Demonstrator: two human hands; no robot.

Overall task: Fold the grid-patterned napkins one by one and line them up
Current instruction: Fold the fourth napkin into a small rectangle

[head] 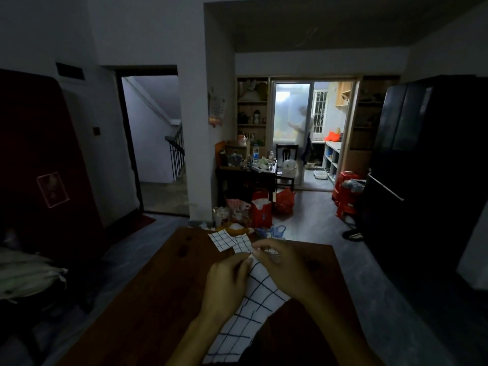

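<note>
Dim light fills the room, with a brighter kitchen area visible through a doorway at the far end and a stairwell door to the left. Nearest the camera stands a brown wooden table [148,299], on which the work takes place. One grid-patterned napkin [253,307] — white cloth with dark lines — is held between both hands, its top end raised and its lower end trailing toward the near table edge. The left hand [227,283] has its fingers curled, pinching the top edge of this napkin at its left side. The right hand [280,265] also has its fingers curled inward, pinching the same top edge just beside the left fingertips. Both hands nearly touch at the pinch point. Two folded napkins [231,242] of the same pattern lie flat at the far edge of the table, side by side and slightly overlapping, just beyond the hands. Past the table, red boxes [261,210] and bags sit on the floor, and a cluttered dark side table [245,173] stands behind them. A dark refrigerator [427,154] occupies the right side — a dark red panel [39,159] occupies the left.
</note>
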